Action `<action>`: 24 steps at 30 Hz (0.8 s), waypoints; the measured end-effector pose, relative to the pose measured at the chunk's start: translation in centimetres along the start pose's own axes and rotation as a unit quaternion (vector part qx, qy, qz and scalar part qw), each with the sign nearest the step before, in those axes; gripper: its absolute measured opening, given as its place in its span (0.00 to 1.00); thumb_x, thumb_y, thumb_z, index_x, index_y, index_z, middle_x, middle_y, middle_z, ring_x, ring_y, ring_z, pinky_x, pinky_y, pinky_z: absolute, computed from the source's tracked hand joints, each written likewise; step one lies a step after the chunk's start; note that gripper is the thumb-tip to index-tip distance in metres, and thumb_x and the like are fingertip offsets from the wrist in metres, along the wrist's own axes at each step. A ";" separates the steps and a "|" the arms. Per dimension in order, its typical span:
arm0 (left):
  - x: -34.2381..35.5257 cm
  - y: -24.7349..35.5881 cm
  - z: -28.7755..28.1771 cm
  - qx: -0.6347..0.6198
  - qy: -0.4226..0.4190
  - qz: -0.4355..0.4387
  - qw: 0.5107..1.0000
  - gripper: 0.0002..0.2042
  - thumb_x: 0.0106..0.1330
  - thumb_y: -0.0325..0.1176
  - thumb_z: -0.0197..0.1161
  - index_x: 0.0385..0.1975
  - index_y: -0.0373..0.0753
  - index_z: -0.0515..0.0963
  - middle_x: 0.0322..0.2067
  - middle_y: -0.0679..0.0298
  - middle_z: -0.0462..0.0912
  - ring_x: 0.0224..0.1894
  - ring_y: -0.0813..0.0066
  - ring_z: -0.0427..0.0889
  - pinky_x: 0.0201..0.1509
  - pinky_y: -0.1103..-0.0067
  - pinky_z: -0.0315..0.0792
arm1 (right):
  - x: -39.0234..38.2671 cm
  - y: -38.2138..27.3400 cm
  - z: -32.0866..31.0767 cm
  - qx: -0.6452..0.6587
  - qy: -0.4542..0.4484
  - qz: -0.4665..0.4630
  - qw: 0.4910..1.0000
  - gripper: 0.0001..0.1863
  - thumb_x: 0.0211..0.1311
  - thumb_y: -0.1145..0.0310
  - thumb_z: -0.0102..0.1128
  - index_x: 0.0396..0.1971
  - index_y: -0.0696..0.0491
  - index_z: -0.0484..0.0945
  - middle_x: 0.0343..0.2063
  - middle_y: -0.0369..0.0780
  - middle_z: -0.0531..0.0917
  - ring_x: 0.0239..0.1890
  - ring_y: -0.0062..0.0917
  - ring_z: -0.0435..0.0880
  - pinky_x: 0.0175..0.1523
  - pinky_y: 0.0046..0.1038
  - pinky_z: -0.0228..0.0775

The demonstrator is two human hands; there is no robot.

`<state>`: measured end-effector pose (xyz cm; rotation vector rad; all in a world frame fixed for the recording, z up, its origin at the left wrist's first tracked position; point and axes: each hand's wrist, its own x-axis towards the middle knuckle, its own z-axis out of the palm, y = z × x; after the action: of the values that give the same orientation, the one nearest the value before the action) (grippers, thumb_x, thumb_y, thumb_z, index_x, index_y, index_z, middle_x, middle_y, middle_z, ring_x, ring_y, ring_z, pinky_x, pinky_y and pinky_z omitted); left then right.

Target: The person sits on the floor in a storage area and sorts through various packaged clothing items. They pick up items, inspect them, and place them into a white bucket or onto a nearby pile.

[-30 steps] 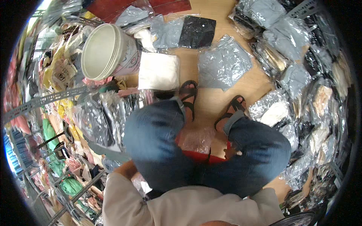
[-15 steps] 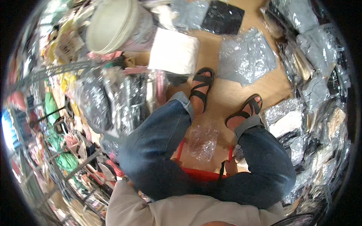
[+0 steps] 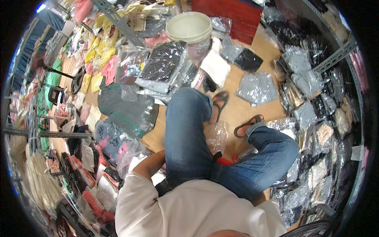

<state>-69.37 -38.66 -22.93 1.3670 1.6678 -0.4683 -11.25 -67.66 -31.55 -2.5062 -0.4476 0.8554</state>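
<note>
As legs (image 3: 186, 136) hide both hands, can't tell either grip; red seat's (image 3: 226, 161) betw. forearms (image 3: 152, 164), clear plastic (image 3: 133, 151) near L one.

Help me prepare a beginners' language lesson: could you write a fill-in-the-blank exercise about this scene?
1. The folded cloth near the pale bucket is ____ in colour.
2. The large flat panel at the top of the view is coloured ____.
3. The person's jeans are ____ in colour.
4. The left forearm ends out of sight behind the person's ____ thigh.

Missing words: white; red; blue; left
</note>
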 end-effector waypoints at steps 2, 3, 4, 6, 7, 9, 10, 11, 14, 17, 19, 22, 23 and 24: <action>1.7 2.1 -0.5 0.017 -0.007 0.029 0.999 0.20 0.62 0.47 0.58 0.29 0.33 0.83 0.30 0.49 0.85 0.31 0.57 0.86 0.37 0.68 0.80 | -2.1 1.8 -1.5 0.048 0.033 0.027 0.998 0.14 0.69 0.56 0.53 0.38 0.51 0.79 0.29 0.39 0.82 0.26 0.27 0.76 0.31 0.29 0.66; 2.1 2.5 -0.7 0.019 -0.007 0.037 0.999 0.20 0.62 0.47 0.58 0.29 0.33 0.83 0.30 0.49 0.85 0.31 0.57 0.86 0.37 0.68 0.80 | -2.2 2.4 -1.8 0.070 0.042 0.033 0.996 0.14 0.69 0.56 0.52 0.38 0.51 0.79 0.29 0.39 0.82 0.26 0.26 0.76 0.31 0.29 0.66; 2.2 2.6 -0.7 0.023 -0.009 0.038 0.999 0.20 0.62 0.47 0.57 0.29 0.33 0.83 0.30 0.49 0.85 0.31 0.57 0.86 0.37 0.68 0.80 | -2.8 3.2 -2.0 0.094 0.046 0.043 0.994 0.14 0.69 0.56 0.52 0.38 0.51 0.79 0.29 0.38 0.82 0.25 0.26 0.76 0.31 0.29 0.65; 2.9 2.2 0.1 0.010 -0.019 0.039 0.999 0.20 0.62 0.47 0.57 0.29 0.33 0.84 0.30 0.49 0.85 0.31 0.57 0.86 0.37 0.68 0.80 | -2.2 3.4 -3.4 0.125 0.055 0.043 0.990 0.14 0.69 0.56 0.52 0.38 0.51 0.79 0.29 0.38 0.82 0.25 0.26 0.75 0.31 0.28 0.65; 3.7 3.3 -1.5 0.016 -0.010 0.048 0.999 0.20 0.62 0.47 0.57 0.29 0.33 0.84 0.30 0.49 0.85 0.31 0.58 0.86 0.37 0.68 0.80 | -1.8 3.4 -2.7 0.154 0.064 0.044 0.985 0.14 0.69 0.56 0.52 0.38 0.51 0.79 0.29 0.38 0.81 0.25 0.26 0.75 0.30 0.28 0.65; 3.0 3.6 -1.5 0.030 -0.019 0.055 0.998 0.20 0.62 0.47 0.57 0.29 0.32 0.84 0.30 0.49 0.85 0.30 0.58 0.86 0.37 0.68 0.80 | -2.4 4.8 -3.9 0.212 0.080 0.052 0.973 0.14 0.70 0.56 0.52 0.39 0.51 0.79 0.29 0.38 0.81 0.25 0.25 0.75 0.30 0.28 0.65; 3.7 4.4 -2.6 0.039 -0.019 0.065 0.997 0.20 0.62 0.47 0.57 0.29 0.32 0.84 0.30 0.49 0.85 0.30 0.58 0.86 0.37 0.68 0.80 | -2.0 5.0 -4.3 0.241 0.091 0.048 0.965 0.14 0.70 0.56 0.52 0.39 0.51 0.79 0.29 0.38 0.81 0.25 0.25 0.75 0.30 0.28 0.64; 4.0 4.6 -3.6 0.043 -0.019 0.070 0.996 0.20 0.63 0.47 0.57 0.29 0.32 0.84 0.30 0.49 0.85 0.30 0.58 0.86 0.37 0.69 0.80 | -1.3 5.0 -4.8 0.265 0.096 0.039 0.959 0.14 0.70 0.55 0.52 0.39 0.51 0.79 0.29 0.38 0.81 0.24 0.25 0.74 0.30 0.27 0.64; 4.0 3.3 -6.4 0.024 -0.018 0.073 0.997 0.20 0.63 0.46 0.57 0.29 0.32 0.84 0.30 0.49 0.86 0.30 0.59 0.86 0.37 0.69 0.80 | 2.8 2.5 -7.9 0.330 0.086 -0.031 0.939 0.14 0.71 0.55 0.52 0.39 0.51 0.78 0.29 0.37 0.81 0.24 0.24 0.74 0.30 0.27 0.64; 4.6 5.3 -12.5 0.023 0.016 0.121 0.992 0.20 0.63 0.46 0.56 0.29 0.32 0.84 0.30 0.49 0.86 0.30 0.59 0.87 0.37 0.69 0.81 | 5.2 1.4 -13.8 0.416 0.086 -0.135 0.895 0.14 0.71 0.55 0.52 0.40 0.50 0.78 0.29 0.37 0.81 0.24 0.23 0.73 0.29 0.26 0.63; 0.4 6.7 -18.5 0.026 0.126 0.095 0.987 0.22 0.65 0.46 0.52 0.26 0.32 0.84 0.32 0.46 0.85 0.35 0.54 0.86 0.43 0.63 0.79 | 3.0 -7.8 -15.3 0.347 0.064 -0.159 0.922 0.15 0.71 0.55 0.52 0.42 0.51 0.77 0.28 0.35 0.80 0.25 0.19 0.73 0.30 0.23 0.64; -2.7 11.5 -24.1 0.077 0.369 0.125 0.918 0.21 0.66 0.48 0.53 0.37 0.34 0.82 0.38 0.45 0.84 0.46 0.46 0.82 0.50 0.57 0.73 | 1.7 -18.6 -22.0 0.311 0.019 -0.184 0.932 0.22 0.71 0.57 0.54 0.57 0.54 0.73 0.39 0.37 0.81 0.32 0.19 0.77 0.41 0.23 0.70; -4.8 11.7 -25.7 0.057 0.409 0.128 0.902 0.21 0.66 0.49 0.55 0.38 0.35 0.81 0.38 0.46 0.84 0.45 0.46 0.82 0.49 0.58 0.74 | -2.5 -26.8 -20.3 0.296 0.039 -0.224 0.928 0.21 0.71 0.58 0.54 0.57 0.53 0.73 0.39 0.37 0.82 0.35 0.20 0.80 0.43 0.23 0.73; -6.6 14.1 -26.8 0.026 0.444 0.155 0.882 0.20 0.66 0.51 0.56 0.39 0.37 0.81 0.38 0.46 0.84 0.44 0.45 0.83 0.48 0.58 0.74 | -5.0 -31.9 -20.4 0.266 0.025 -0.263 0.927 0.21 0.70 0.58 0.54 0.58 0.52 0.73 0.41 0.39 0.82 0.38 0.21 0.81 0.45 0.25 0.74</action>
<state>-67.21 -17.79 -0.16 2.0208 2.0666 0.3836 -6.93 -49.23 1.58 -1.7802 -0.7169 0.5928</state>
